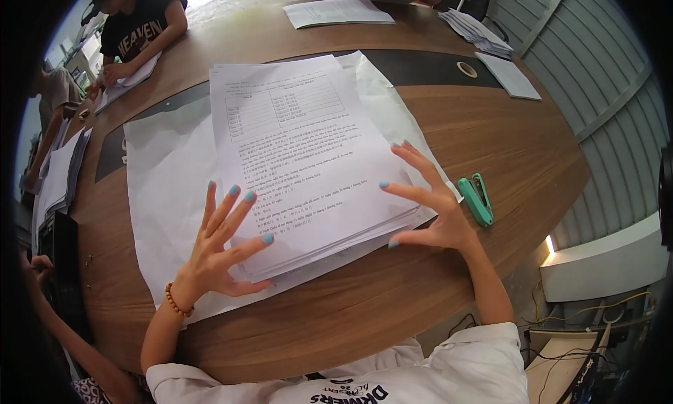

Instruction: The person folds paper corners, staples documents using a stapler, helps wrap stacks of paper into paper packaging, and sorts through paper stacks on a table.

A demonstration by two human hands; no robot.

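Near the front edge of a brown, wood-grained worktop (pixel 505 137), the left hand (pixel 212 255), its wrist ringed by an orange-brown bead bracelet (pixel 170 299), spreads blue-nailed fingers at the near left corner of a thick stack of white printed paper (pixel 294 165). Opposite, the right hand (pixel 445 209) splays its fingers, slightly curved, at the stack's right side. Neither of the 2 hands grips anything; whether fingertips press the page, I cannot tell. Set at 2 opposite sides, they seem placed to steady the loose pages.

The stack lies on a large, creased sheet of plain white paper (pixel 168 165), which probably keeps it off the wood. Toward the worktop's right edge, a mint-green stapler (pixel 477 199) sits near the right hand, likely for easy reach. Farther off, a black inset panel (pixel 420 70) crosses the worktop; by the far left edge, a person in a black T-shirt (pixel 145 25) bends over paper.
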